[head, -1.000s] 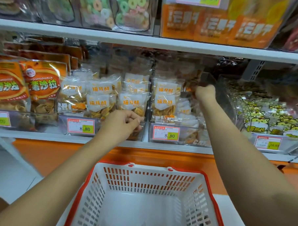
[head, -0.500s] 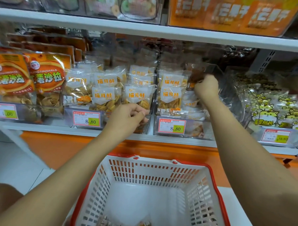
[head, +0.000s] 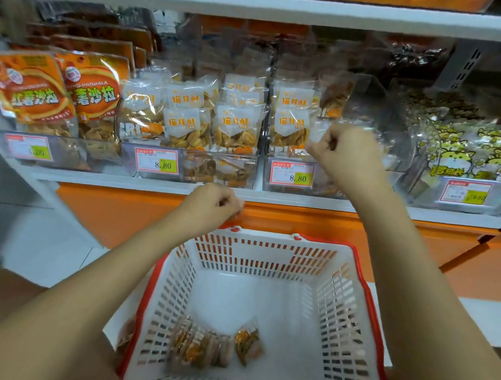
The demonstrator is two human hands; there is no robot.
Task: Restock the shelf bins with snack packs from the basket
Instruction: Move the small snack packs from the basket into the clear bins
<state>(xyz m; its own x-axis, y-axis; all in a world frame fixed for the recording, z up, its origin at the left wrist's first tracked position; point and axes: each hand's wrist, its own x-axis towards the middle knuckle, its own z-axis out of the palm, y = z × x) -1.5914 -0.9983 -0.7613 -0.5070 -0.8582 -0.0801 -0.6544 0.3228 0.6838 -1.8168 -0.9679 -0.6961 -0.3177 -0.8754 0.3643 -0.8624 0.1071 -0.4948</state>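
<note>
Left hand [head: 214, 206] and right hand [head: 345, 155], curled and seemingly empty, are hovering by the shelf bins [head: 221, 167] as the last snack packs [head: 208, 349] in the basket [head: 268, 250] are awaiting a deep reach.

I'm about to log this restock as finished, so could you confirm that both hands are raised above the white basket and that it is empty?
Not quite: the basket is not empty. The head view shows a few snack packs lying at its near end. The left hand and right hand are raised above it.
</note>
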